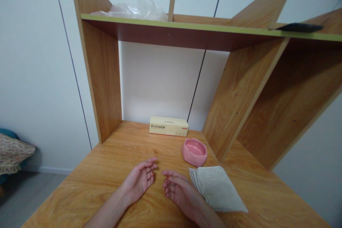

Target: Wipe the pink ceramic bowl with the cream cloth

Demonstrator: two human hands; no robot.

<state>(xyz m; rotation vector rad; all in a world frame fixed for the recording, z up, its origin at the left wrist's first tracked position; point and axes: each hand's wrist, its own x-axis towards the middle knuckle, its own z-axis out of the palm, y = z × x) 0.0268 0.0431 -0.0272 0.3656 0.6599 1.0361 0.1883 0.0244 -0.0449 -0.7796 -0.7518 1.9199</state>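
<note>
Left of the folded cloth (pixel 220 188), the left hand (pixel 140 181) and right hand (pixel 183 193) were half-curled, empty, apparently idle, any grasp needing a reach.

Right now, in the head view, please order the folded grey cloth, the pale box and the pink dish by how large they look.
1. Folded grey cloth: clearly largest.
2. Pale box and pink dish: too alike to rank; the box is wider, the dish taller.

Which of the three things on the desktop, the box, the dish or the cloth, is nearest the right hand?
The folded grey cloth, right beside that hand; the pink dish sits farther back, the cream box farthest.
</note>
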